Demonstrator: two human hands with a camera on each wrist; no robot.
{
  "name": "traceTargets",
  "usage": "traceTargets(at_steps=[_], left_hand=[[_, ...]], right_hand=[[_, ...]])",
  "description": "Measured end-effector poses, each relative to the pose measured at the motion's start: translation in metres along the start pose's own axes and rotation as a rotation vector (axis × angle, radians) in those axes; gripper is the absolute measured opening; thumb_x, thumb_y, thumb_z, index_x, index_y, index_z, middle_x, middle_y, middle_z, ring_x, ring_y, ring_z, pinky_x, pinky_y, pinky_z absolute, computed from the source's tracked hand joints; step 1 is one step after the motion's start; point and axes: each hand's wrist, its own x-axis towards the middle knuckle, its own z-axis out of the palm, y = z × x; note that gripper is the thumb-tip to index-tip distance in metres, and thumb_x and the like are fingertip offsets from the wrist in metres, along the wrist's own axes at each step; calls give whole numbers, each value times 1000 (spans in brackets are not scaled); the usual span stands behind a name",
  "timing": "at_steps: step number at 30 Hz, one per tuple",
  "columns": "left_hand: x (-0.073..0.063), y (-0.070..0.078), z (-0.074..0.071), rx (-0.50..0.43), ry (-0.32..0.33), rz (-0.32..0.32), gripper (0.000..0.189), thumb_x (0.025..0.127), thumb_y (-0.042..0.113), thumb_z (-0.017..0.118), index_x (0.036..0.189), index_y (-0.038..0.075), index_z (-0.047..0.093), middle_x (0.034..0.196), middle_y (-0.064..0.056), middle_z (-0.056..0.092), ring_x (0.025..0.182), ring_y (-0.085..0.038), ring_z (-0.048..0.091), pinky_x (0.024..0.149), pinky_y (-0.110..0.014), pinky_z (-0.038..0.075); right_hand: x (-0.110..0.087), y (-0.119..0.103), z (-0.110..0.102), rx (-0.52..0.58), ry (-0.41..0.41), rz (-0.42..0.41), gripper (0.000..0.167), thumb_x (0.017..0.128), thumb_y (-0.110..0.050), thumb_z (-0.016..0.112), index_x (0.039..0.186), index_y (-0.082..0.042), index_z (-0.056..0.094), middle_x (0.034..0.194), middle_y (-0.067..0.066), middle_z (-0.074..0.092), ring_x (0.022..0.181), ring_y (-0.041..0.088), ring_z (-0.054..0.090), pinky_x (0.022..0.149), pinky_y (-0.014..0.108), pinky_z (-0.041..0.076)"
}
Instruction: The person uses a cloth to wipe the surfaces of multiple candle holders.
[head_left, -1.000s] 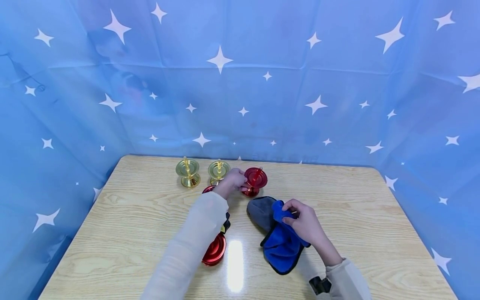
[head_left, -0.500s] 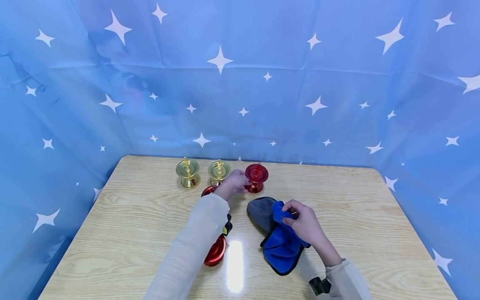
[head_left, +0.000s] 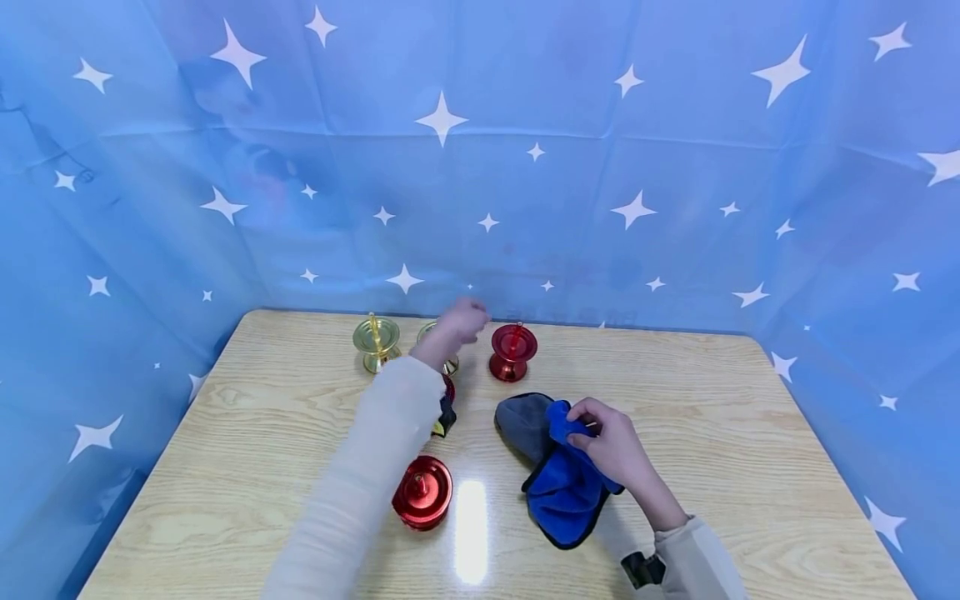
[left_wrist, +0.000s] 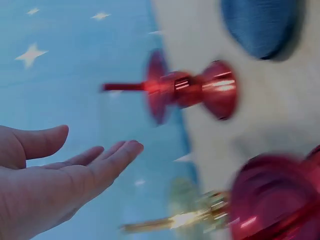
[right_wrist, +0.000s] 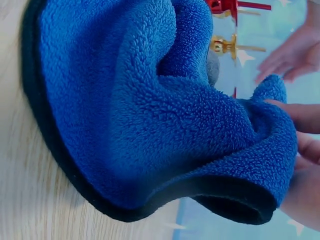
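Observation:
My left hand (head_left: 459, 323) is in the air above the back of the table, its fingers holding nothing. In the left wrist view its fingers extend, apart from a red metal candle holder (left_wrist: 217, 92) with a dish and thin spike. That red holder (head_left: 513, 350) stands upright just right of the hand. A gold candle holder (head_left: 452, 365) is partly hidden behind the hand; another gold one (head_left: 377, 337) stands to its left. My right hand (head_left: 611, 446) pinches a blue plush cloth (head_left: 566, 504) with black edging and a grey side, which lies bunched on the table.
A red holder (head_left: 423, 493) sits nearer the front, partly covered by the left sleeve (head_left: 367, 483). Another red holder (head_left: 449, 387) is mostly hidden behind the left wrist. The wooden table (head_left: 712, 417) backs onto a blue star-patterned curtain (head_left: 525, 217).
The left hand has let go of the red candle holder and lifted back and left. That holder shifted slightly back and now stands by itself. The right hand and cloth stay put.

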Motion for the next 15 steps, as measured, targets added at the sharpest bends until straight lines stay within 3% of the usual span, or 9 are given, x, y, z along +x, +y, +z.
traceTargets(at_steps=[1, 3, 8, 13, 15], left_hand=[[-14, 13, -10, -19, -9, 3, 39, 94, 6, 45, 131, -4, 40, 126, -19, 46, 114, -29, 46, 92, -36, 43], [-20, 22, -25, -70, -8, 36, 41, 94, 5, 44, 133, -4, 38, 125, -20, 46, 114, -30, 45, 95, -37, 40], [-26, 22, -59, -143, 39, 57, 39, 94, 1, 42, 132, -6, 39, 128, -22, 44, 119, -31, 43, 98, -36, 38], [-23, -4, -74, -107, 58, 31, 41, 92, 1, 43, 132, -7, 38, 133, -21, 40, 122, -31, 39, 99, -36, 36], [-5, -31, -77, -64, 67, 49, 41, 91, 3, 48, 130, -6, 42, 128, -20, 45, 116, -30, 45, 94, -35, 42]], right_hand=[[0, 0, 0, 1, 1, 0, 22, 72, 11, 67, 86, -4, 60, 83, 4, 60, 79, 21, 55, 71, 37, 48], [0, 0, -1, 3, 2, -5, 22, 72, 11, 67, 86, -4, 60, 84, 4, 60, 79, 21, 55, 70, 37, 48], [0, 1, -1, 5, 4, -6, 22, 73, 11, 67, 86, -4, 60, 84, 4, 60, 80, 21, 55, 70, 36, 48], [0, 2, -1, 7, 0, 8, 22, 73, 11, 68, 86, -5, 60, 84, 4, 59, 79, 20, 54, 70, 36, 48], [-1, 3, 0, 8, -2, 11, 22, 73, 11, 68, 86, -5, 60, 84, 4, 59, 80, 20, 54, 71, 36, 48]])
